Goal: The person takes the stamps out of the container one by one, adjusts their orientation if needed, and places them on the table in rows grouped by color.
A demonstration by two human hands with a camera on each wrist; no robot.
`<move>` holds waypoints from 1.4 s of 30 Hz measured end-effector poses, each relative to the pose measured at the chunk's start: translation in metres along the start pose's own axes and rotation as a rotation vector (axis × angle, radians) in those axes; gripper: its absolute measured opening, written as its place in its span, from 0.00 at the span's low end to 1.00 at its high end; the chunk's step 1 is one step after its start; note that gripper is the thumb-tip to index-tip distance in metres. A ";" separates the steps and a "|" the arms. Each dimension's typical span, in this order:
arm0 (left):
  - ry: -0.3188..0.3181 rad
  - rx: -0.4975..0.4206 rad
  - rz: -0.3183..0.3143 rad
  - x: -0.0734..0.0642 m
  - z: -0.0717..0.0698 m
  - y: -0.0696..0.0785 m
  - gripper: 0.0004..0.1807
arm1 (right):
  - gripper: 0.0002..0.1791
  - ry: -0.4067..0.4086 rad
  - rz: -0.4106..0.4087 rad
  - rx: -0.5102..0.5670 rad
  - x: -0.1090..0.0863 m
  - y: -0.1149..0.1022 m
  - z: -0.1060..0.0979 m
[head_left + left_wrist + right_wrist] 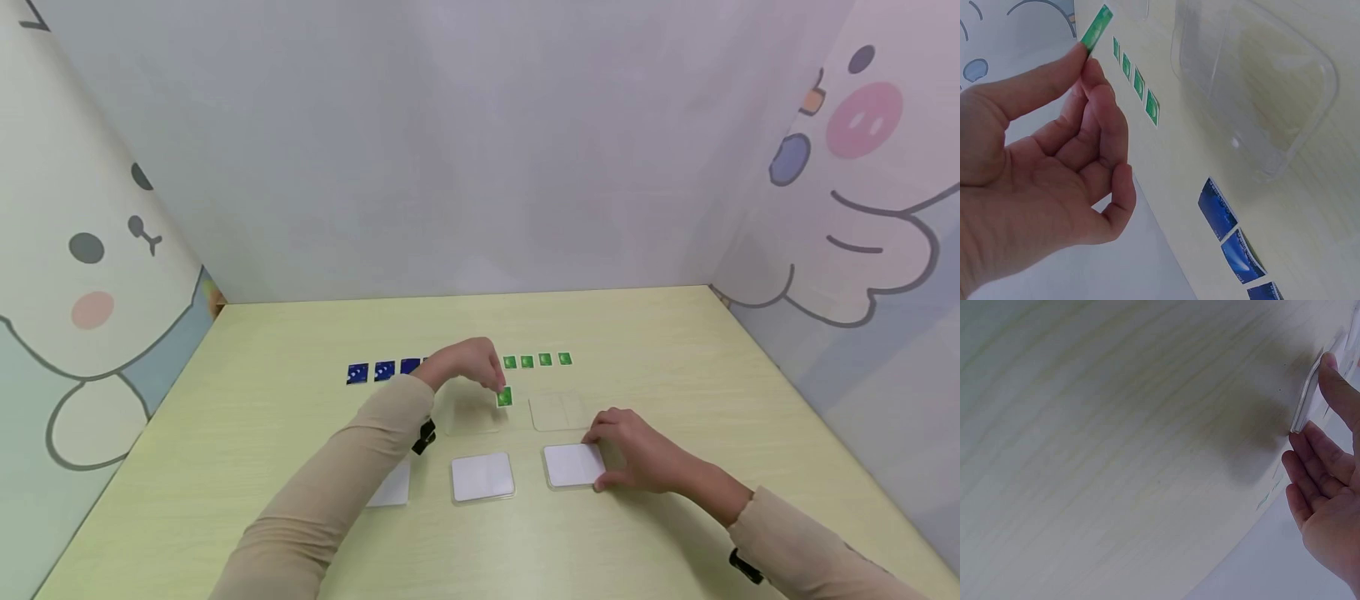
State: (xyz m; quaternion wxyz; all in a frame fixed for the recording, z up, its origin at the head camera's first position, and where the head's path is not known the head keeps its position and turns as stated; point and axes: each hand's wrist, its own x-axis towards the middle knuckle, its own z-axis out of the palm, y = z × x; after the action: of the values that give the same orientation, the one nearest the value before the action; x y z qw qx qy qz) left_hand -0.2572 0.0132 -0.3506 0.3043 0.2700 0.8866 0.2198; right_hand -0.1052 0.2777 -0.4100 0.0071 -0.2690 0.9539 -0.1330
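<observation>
My left hand (pixel 474 364) pinches a small green card (pixel 1096 30) between thumb and index finger, its other fingers loosely curled. In the head view the card is held above the table, beside a clear plastic tray (pixel 1325 81). My right hand (pixel 637 454) holds the right side of a shallow clear case (pixel 550 479) with a white top (pixel 573 464). Its thumb (pixel 1338 387) is at one corner and its fingers (pixel 1319 447) are at the other. Part of that case lies outside the right wrist view.
Several small green cards (pixel 545 359) lie in a row at the back, with blue cards (pixel 384 371) left of them. Another clear tray (pixel 558 412) lies behind the right case. A second white-topped case (pixel 482 477) is in the middle; a third (pixel 392 487) is partly hidden by my left arm.
</observation>
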 end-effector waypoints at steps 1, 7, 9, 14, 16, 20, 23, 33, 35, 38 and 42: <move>0.003 -0.002 -0.003 0.000 -0.001 0.000 0.06 | 0.27 0.000 0.000 0.001 0.000 0.000 0.000; 0.015 0.007 -0.028 0.002 -0.006 0.000 0.06 | 0.28 0.016 -0.010 -0.005 0.001 -0.001 0.001; 0.014 0.020 -0.029 0.003 -0.006 -0.001 0.05 | 0.27 0.017 -0.015 -0.001 0.000 -0.001 0.002; 0.024 0.026 -0.040 0.006 -0.007 -0.002 0.05 | 0.27 0.005 -0.010 0.004 0.000 0.000 0.001; 0.033 0.026 -0.050 0.007 -0.007 -0.002 0.05 | 0.27 0.002 -0.005 0.003 0.000 -0.001 0.001; 0.047 0.040 -0.069 0.011 -0.007 -0.004 0.05 | 0.27 -0.001 -0.001 0.000 0.000 -0.001 0.000; 0.047 0.053 -0.082 0.015 -0.007 -0.006 0.06 | 0.27 0.000 -0.002 -0.001 0.000 -0.001 0.000; 0.062 0.054 -0.113 0.023 -0.008 -0.010 0.08 | 0.27 0.001 -0.006 0.006 0.000 0.000 0.000; 0.065 0.059 -0.119 0.024 -0.008 -0.009 0.08 | 0.27 -0.001 -0.006 0.006 0.001 0.000 0.000; 0.077 0.079 -0.134 0.025 -0.007 -0.007 0.08 | 0.27 -0.006 -0.004 0.008 0.001 0.000 0.000; 0.111 0.104 -0.159 0.026 -0.004 -0.006 0.06 | 0.27 -0.012 -0.002 0.013 0.001 0.000 0.000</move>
State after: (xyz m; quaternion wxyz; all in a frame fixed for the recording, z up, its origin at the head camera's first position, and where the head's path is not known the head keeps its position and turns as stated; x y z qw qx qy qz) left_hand -0.2794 0.0236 -0.3616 0.2567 0.2018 0.9310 0.1632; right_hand -0.1062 0.2774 -0.4099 0.0143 -0.2706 0.9527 -0.1377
